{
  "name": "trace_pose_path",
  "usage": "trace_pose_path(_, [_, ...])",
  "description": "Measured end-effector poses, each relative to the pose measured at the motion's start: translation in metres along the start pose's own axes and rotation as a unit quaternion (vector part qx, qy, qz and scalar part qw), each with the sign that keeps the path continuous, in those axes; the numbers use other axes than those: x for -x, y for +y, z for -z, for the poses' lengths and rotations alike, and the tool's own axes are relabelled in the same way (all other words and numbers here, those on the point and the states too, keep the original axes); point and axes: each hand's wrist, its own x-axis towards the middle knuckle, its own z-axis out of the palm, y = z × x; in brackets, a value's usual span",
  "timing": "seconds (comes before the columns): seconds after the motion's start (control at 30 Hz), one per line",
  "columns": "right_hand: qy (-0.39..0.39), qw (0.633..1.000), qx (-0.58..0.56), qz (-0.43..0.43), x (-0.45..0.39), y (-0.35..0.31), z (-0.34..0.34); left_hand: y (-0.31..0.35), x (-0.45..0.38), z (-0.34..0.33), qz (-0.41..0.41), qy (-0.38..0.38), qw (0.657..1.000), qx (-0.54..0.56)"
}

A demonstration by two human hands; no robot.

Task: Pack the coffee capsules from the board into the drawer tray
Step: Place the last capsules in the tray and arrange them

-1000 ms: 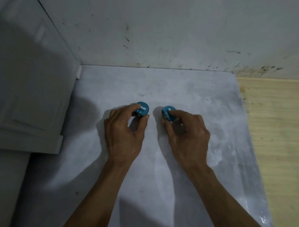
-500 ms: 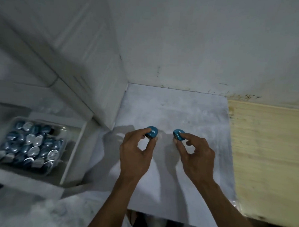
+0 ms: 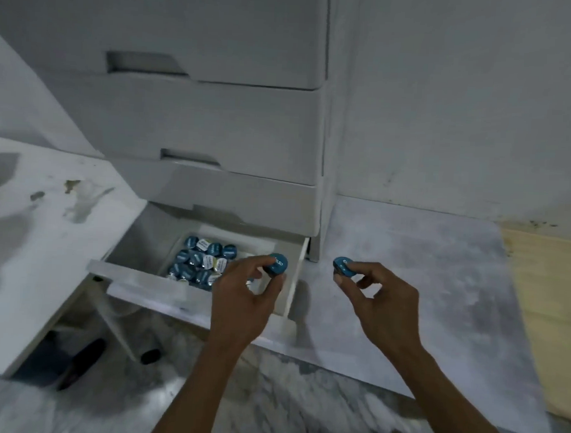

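Left hand (image 3: 241, 299) pinches a blue capsule (image 3: 277, 264) between thumb and fingertips, held over the right end of the open drawer (image 3: 150, 274). Right hand (image 3: 377, 297) likewise grips a second capsule (image 3: 342, 265), held above the grey board (image 3: 438, 288), just right of the drawer's side wall. Inside the drawer, a clear tray (image 3: 173, 252) holds many blue and silver-topped capsules (image 3: 200, 261), packed close together. Closed white drawers (image 3: 200, 124) stack above. A white tabletop (image 3: 38, 238) lies to the left, with pale wood (image 3: 551, 309) at the far right.
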Motion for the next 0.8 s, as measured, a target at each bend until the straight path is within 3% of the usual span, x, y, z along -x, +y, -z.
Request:
trace_pose_path(0.13, [-0.028, 1.0, 0.005, 0.007, 0.023, -0.037, -0.064, -0.056, -0.01, 0.071, 0.016, -0.014, 0.999, -0.036])
trace_pose_path(0.3, [-0.054, 0.998, 0.028, -0.023, 0.035, -0.062, -0.124, -0.094, -0.039, 0.113, 0.041, -0.087, 0.993, -0.071])
trace_pose_path(0.7, [-0.146, 0.972, 0.17, -0.075, -0.029, -0.032, -0.2, -0.155, -0.109, 0.053, 0.033, -0.235, 0.964, -0.117])
trace_pose_path(0.8, [-0.157, 0.962, 0.215, -0.055, -0.043, -0.017, -0.214, -0.172, -0.121, 0.031, 0.005, -0.268, 0.954, -0.132])
